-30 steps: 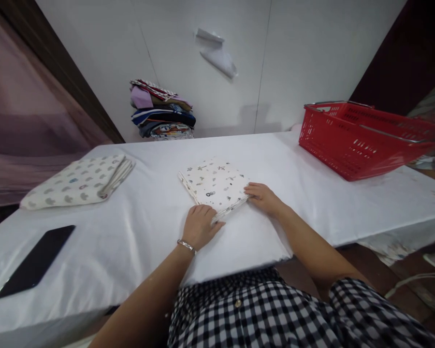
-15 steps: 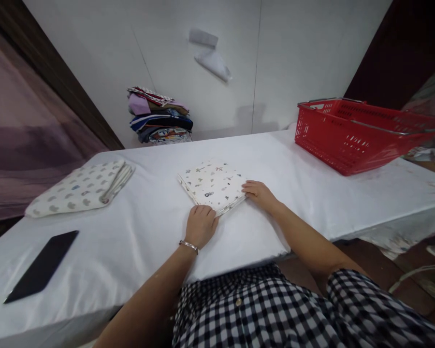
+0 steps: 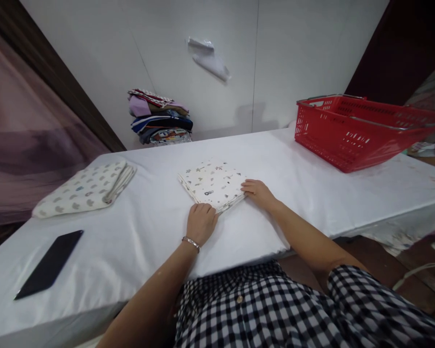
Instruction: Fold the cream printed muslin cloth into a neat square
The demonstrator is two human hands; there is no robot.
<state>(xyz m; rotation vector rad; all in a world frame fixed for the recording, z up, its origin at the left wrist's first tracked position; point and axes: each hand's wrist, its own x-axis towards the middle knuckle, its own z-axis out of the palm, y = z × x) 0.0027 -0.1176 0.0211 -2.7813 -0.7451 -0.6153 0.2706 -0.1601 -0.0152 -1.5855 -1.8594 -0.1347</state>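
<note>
A folded cream cloth (image 3: pixel 213 183) with a small scattered print lies flat on the white-covered table (image 3: pixel 159 203), one corner toward me. My left hand (image 3: pixel 202 223), with a bracelet on the wrist, grips that near corner, fingers together over the edge. At the right corner, my right hand (image 3: pixel 258 193) holds the folded edge with its fingers on top; its thumb is hidden. Farther left rests another folded cloth (image 3: pixel 81 191), white with grey shapes.
A dark flat slab (image 3: pixel 50 265) lies at the table's left front. The red basket (image 3: pixel 351 137) stands at the right back. A stack of folded fabrics (image 3: pixel 161 117) rises behind the table against the wall, and a purplish curtain (image 3: pixel 25 145) hangs at the left.
Both hands stay at the same corners of the cream cloth, which has hardly moved. The view has shifted slightly.
</note>
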